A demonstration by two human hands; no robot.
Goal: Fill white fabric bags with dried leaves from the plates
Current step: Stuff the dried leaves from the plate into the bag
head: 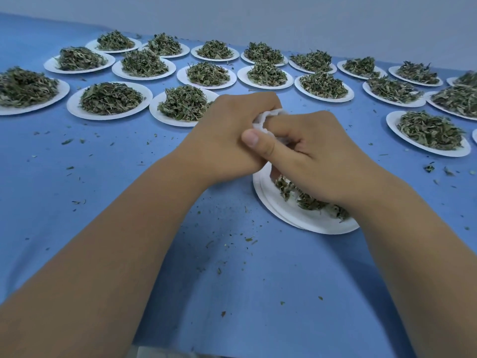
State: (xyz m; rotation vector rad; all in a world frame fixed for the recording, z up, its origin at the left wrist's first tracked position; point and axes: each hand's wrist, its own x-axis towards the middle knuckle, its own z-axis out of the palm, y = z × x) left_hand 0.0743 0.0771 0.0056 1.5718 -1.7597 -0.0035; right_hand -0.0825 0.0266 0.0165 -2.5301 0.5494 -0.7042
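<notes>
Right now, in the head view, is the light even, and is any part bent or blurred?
Head view: soft even light, no glare on the blue cloth; head view: faint shadow beside the near plate; head view: wide-angle stretch enlarges the forearms; head view: little blur, white fabric bag mostly hidden by left grip and right grip.

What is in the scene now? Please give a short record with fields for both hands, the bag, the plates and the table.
left hand: grips the white fabric bag
right hand: fingers curled on the same bag, thumb over the left hand
near plate: white, below the right hand, holds few dried leaves
other plates: many, in rows beyond the hands, each heaped with dried leaves
table: blue cover, leaf crumbs scattered
</notes>
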